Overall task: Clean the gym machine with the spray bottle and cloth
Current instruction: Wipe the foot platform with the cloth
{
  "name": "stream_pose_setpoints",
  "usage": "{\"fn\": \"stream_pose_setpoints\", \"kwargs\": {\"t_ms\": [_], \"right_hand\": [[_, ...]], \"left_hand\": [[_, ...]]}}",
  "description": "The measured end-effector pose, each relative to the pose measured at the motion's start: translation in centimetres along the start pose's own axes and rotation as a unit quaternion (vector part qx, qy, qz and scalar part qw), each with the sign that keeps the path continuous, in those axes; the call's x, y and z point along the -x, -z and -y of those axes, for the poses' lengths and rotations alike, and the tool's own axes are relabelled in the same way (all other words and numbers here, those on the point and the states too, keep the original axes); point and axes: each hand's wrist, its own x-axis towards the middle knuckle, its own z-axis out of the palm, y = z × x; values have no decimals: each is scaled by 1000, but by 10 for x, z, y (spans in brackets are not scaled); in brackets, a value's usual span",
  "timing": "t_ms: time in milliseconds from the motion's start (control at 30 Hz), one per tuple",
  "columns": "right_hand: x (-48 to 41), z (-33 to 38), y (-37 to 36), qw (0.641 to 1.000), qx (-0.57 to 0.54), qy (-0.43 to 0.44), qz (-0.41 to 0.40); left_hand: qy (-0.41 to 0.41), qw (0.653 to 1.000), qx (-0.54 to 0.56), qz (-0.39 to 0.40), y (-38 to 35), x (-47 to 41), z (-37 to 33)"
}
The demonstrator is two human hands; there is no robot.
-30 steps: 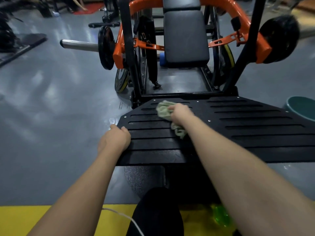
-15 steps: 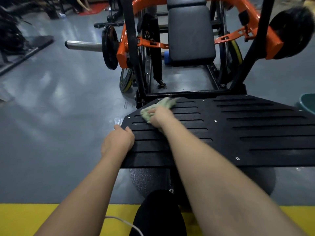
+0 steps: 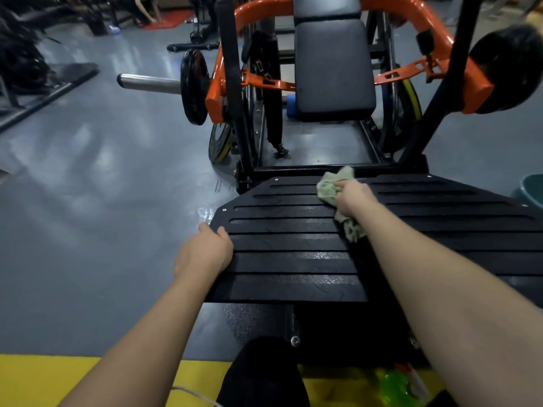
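– Two bare hands, well apart. How does the left hand [image 3: 205, 251] lie?
– Its arm is stretched forward, and the fingers are curled over the left edge of the gym machine's black ribbed footplate [image 3: 293, 259].
– And the right hand [image 3: 354, 199]?
– That arm reaches farther, to the far middle of the plate. The hand clutches a crumpled pale green cloth [image 3: 330, 186] and presses it on the ribs. A tail of the cloth trails out beneath the wrist.
– What lies round about?
– A glossy grey floor [image 3: 88, 201] on the left, with a yellow mat strip [image 3: 44, 377] along the near edge. Beyond the plate there is a round black weight plate [image 3: 194, 86] on a chrome bar [image 3: 147, 83], then the orange steel frame [image 3: 223, 92], then a black padded backrest [image 3: 332, 69].
– Any containers?
– A translucent green spray bottle [image 3: 396, 383], blurred, sits on the yellow mat at the bottom right, just beside the right forearm. Neither hand touches it. I cannot tell how full it is. At the far right edge is a round teal shape [image 3: 531, 189], and I cannot tell whether it holds anything.
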Motion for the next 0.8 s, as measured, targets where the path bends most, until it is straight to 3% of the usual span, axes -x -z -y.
{"fn": "stream_pose_setpoints", "kwargs": {"t_ms": [100, 233, 433, 567, 667, 800], "right_hand": [[-28, 7, -5, 998, -5, -57, -9], [-44, 63, -14, 999, -1, -26, 24], [-10, 181, -69, 976, 23, 175, 131], [19, 188, -80, 945, 51, 296, 133], [5, 146, -67, 963, 54, 261, 42], [-39, 52, -27, 988, 120, 88, -31]], "left_hand": [[1, 1000, -8, -8, -3, -4, 0], [3, 1000, -24, -8, -7, -9, 0], [9, 999, -32, -10, -7, -11, -1], [3, 1000, -28, -6, -4, -8, -3], [6, 1000, -20, -2, -1, -7, -4], [9, 1000, -22, -3, -2, -5, -3]]}}
